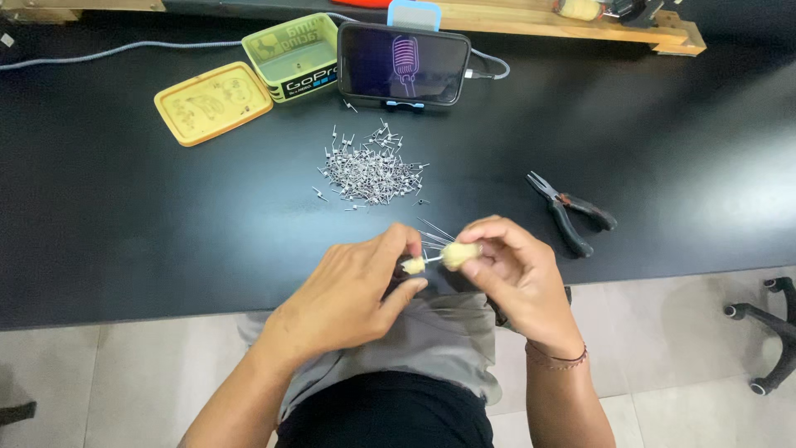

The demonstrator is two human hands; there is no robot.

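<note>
Both hands, left hand (356,286) and right hand (514,270), are pinching a cotton-tipped wire (438,258), steadying it above the desk (124,224) edge

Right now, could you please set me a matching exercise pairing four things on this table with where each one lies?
Things:
1. pliers
2. phone
3. yellow lid
4. metal pile

Places:
A. far left, beside the green tin
B. centre of the table
C. right, beyond the right hand
D. propped on a stand at the back

Pairs: 1-C, 2-D, 3-A, 4-B
</note>
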